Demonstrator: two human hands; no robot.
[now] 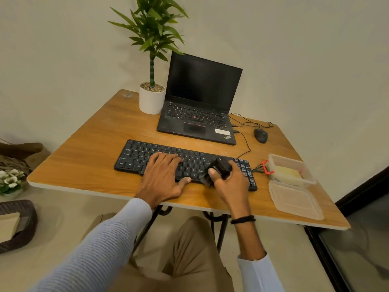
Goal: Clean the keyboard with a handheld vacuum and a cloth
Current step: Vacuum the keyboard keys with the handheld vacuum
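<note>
Pressing flat on the middle of the black keyboard (pixel 134 157), the left hand (pixel 162 175), fingers straight, likely steadies it on the worktop (pixel 84 161); further right, the right hand (pixel 229 184) curls round a small black handheld vacuum (pixel 221 166) held low over the keys, probably lifting dust

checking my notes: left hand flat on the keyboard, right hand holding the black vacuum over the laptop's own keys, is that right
One thing is off: in the head view the right hand grips the black vacuum over the right part of the separate keyboard, not the laptop. The left hand does lie flat on the keyboard.
</note>
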